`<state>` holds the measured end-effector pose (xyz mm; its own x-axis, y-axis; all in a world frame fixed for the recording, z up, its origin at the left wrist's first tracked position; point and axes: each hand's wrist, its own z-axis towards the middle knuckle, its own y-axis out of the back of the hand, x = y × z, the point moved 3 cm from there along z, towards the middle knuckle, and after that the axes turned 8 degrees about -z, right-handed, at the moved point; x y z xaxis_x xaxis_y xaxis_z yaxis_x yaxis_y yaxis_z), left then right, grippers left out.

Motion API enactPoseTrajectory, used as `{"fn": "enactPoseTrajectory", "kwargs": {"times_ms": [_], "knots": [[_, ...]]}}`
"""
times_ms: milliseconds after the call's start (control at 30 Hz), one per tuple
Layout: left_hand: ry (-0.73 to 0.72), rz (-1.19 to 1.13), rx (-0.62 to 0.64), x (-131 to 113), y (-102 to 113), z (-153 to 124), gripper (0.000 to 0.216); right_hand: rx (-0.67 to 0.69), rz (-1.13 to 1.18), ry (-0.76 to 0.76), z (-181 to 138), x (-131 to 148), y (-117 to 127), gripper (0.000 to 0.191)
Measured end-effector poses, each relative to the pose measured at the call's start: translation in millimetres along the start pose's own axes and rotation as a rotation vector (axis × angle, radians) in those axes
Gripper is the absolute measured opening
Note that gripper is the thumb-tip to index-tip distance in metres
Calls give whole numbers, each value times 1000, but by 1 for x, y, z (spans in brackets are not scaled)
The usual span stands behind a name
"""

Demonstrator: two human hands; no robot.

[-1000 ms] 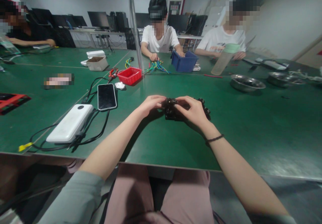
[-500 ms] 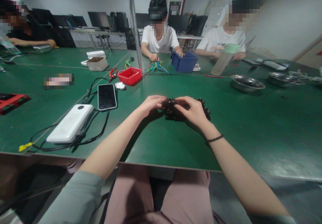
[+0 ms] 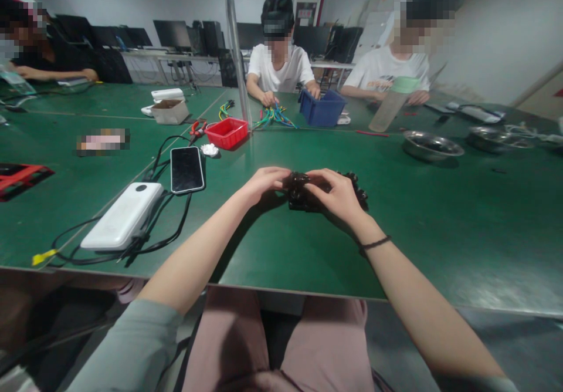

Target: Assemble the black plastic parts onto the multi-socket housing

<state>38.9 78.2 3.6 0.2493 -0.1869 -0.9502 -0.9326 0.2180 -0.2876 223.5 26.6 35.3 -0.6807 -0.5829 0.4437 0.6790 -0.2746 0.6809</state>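
In front of me on the green table point(image 3: 272, 251) lies a dark block-like assembly point(image 3: 303, 205) with shiny, knobbly black parts; its exact kind cannot be made out. My left hand point(image 3: 266, 183) reaches its left end, fingers together and pressed on a glossy black part point(image 3: 299, 179) on top. From the right, my right hand point(image 3: 336, 192) curls over the assembly, with thumb and fingers closed round that same part. The palm hides the assembly's middle, while more black knobs point(image 3: 361, 195) show beyond the right hand.
Left of my arms lie a white power bank point(image 3: 125, 216) with black cables and a phone point(image 3: 187, 170). Farther back are a red bin point(image 3: 227, 134), a blue bin point(image 3: 322, 109), coloured wires point(image 3: 277, 116), a metal bowl point(image 3: 433, 147) and a bottle point(image 3: 391, 107). Several people sit around the table.
My hands stay in the same place, and the glossy black part between them looks slightly turned. Across the table, the person's head has shifted a little to the right.
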Motion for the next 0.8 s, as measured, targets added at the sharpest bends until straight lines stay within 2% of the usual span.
{"fn": "enactPoseTrajectory", "kwargs": {"times_ms": [800], "knots": [[-12, -7, 19, 0, 0, 1, 25, 12, -38, 12, 0, 1, -1, 16]]}}
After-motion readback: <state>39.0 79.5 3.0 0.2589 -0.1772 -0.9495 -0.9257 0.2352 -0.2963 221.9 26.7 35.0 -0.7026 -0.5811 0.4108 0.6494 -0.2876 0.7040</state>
